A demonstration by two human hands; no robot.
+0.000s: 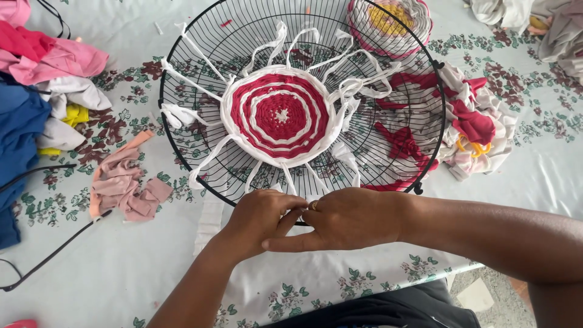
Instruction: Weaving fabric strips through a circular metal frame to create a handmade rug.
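Round red-and-white woven mat [281, 115] lies flat, centred on black wire frame [182, 58], white strips radiating outward. Left hand [258, 217] and right hand [352, 217] together, pinching a strip at near rim. Floral tabletop [121, 267]; pink scraps [124, 185] left.

Pink fabric scraps [124, 185] lie near a blue cloth [18, 130].

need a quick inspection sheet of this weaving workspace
surface: table under a floral tablecloth.
job's things: black wire frame holds a round red-and-white woven mat with white fabric strips tied out to its rim.
clutter: pink scraps, piled fabrics, red-white rags, a second woven round.
grippers: left hand and right hand meet at the near rim, fingers pinching a strip.
cables: thin black cord at left.
surroundings: floor past the table edge.
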